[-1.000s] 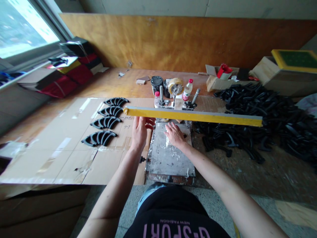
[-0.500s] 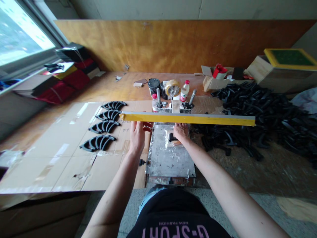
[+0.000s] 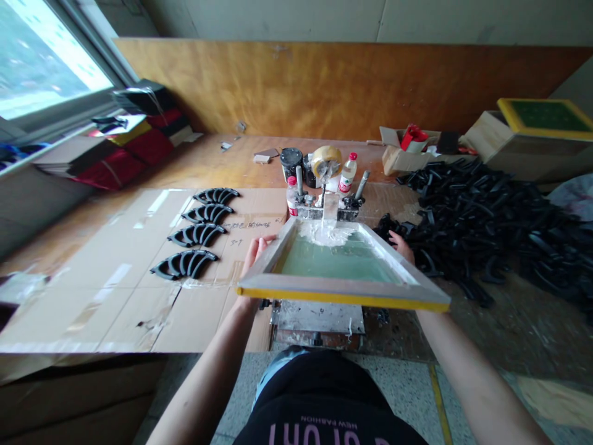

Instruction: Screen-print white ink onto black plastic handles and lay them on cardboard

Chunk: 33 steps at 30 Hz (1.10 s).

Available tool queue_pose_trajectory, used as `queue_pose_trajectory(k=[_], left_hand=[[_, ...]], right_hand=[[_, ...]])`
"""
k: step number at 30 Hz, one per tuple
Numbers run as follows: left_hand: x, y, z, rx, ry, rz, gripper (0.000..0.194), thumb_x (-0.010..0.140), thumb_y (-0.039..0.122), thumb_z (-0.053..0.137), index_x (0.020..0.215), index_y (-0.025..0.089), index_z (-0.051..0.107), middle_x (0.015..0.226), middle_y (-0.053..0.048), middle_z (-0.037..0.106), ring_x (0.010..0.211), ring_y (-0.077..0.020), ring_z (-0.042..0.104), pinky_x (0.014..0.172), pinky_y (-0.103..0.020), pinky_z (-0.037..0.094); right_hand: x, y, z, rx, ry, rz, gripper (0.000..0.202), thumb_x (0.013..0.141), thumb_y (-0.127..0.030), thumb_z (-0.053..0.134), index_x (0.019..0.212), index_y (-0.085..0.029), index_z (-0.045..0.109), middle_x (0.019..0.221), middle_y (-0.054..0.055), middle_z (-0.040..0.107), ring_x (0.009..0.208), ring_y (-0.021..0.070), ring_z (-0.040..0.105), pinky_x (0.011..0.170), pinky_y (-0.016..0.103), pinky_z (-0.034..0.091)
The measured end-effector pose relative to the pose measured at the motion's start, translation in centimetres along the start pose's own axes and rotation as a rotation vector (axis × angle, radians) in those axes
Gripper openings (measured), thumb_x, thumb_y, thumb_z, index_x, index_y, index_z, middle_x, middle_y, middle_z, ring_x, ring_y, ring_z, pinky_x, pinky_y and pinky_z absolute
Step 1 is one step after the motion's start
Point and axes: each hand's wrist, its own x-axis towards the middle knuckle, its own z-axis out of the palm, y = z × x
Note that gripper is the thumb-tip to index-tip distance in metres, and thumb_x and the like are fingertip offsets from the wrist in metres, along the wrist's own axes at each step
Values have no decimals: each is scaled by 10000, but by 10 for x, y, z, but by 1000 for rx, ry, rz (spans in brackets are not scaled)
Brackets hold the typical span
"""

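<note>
A screen-printing frame, with a yellow front edge and greenish mesh, spans the space in front of me above the metal base plate. White paste-like ink lies on the far end of its mesh. My left hand is beside the frame's left rail, fingers stretched out and partly hidden by it. Past the right rail, my right hand has its fingers apart at the near-left edge of a pile of black curved plastic handles. The frame covers whatever sits on the plate's far part.
Several fanned groups of black handles lie on the cardboard at left. Behind the clamp stand a black tub, a tape roll and red-capped bottles. Boxes are at back right.
The frame's front edge has swung down towards me, so its mesh now shows. My right hand has left the plate and moved right to the pile. My left hand stays at left.
</note>
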Motion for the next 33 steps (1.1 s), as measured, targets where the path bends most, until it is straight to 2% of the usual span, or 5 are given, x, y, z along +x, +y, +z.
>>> queue_pose_trajectory(k=[7,11,16,24,33], left_hand=[[-33,-71,-18,54,-207,-404,652,769,555,629,1328,267,457,776,27,623,561,-109,516,500,-207,370],[-31,-109,-11,141,-178,-398,670,756,522,628,1338,233,467,747,24,623,584,-119,539,526,-210,389],[-30,-125,-8,159,-190,-370,602,787,530,591,1289,205,518,784,0,647,664,-143,586,596,-235,441],[-33,-128,-5,134,-145,-389,595,779,543,595,1254,186,556,830,-32,683,713,-160,618,619,-246,466],[-36,-117,-8,92,-164,-418,614,772,536,627,1274,197,530,788,-21,673,623,-143,593,542,-227,433]], right_hand=[[30,-124,11,19,84,-490,587,811,-256,644,1372,-194,483,1380,135,490,1166,262,530,999,415,444],[36,-171,40,-238,-135,-635,407,794,-193,681,1190,-161,593,1156,126,609,1100,261,528,931,365,441],[16,-171,57,-411,-295,-632,50,853,-161,598,883,-150,636,917,103,666,919,215,556,791,285,418],[-34,-156,20,-256,-576,-1056,94,821,-113,574,777,-189,608,831,37,631,878,182,542,676,260,364],[-38,-147,34,-290,-388,-961,177,820,-60,516,865,-173,644,881,66,630,932,210,524,742,282,392]])
